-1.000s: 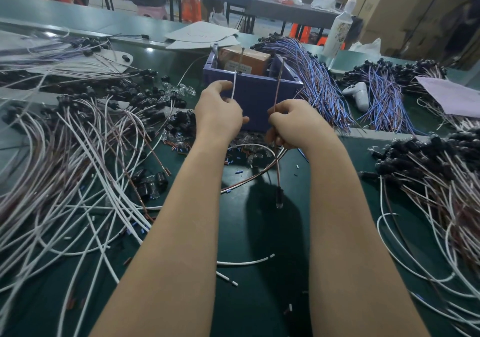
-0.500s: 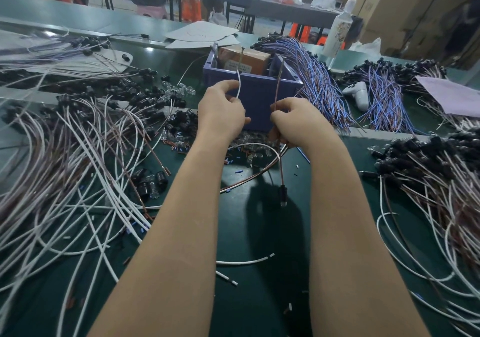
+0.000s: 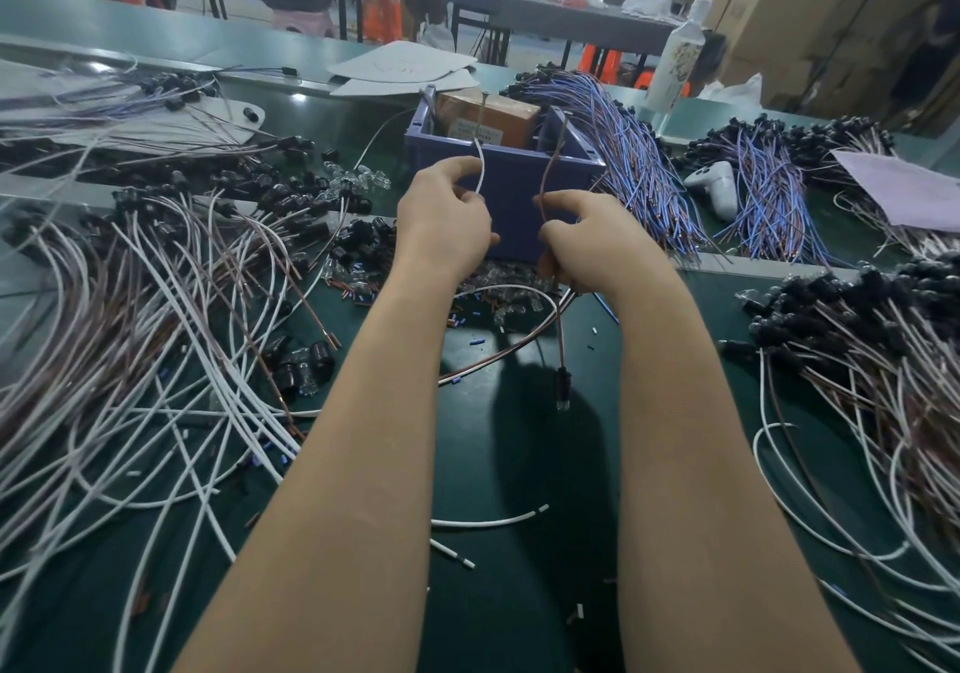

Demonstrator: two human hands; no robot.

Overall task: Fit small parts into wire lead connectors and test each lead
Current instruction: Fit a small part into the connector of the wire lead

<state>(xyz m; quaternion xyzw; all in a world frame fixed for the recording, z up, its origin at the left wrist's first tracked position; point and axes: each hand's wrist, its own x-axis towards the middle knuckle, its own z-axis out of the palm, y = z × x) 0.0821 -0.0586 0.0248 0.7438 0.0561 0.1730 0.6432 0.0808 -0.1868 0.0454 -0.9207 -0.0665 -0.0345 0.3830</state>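
As left hand (image 3: pixel 444 228) pinches white wire (image 3: pixel 482 168), right hand (image 3: pixel 587 241), brown wire (image 3: pixel 548 168)

Nothing in front of you can actually be read. The brown cardboard box (image 3: pixel 488 111) standing in the blue plastic bin (image 3: pixel 514 184) carries a pale paper label (image 3: pixel 475 131) with a few lines of small dark print, but they are too blurred to give you a single word or number. The tall white plastic bottle (image 3: pixel 675 59) on the far side of your bench (image 3: pixel 519 464) has dark markings on its wrap. They may be characters or only a pattern, and the view does not settle it. The white card sheet (image 3: pixel 400 67) behind the bin shows faint marks, also illegible.
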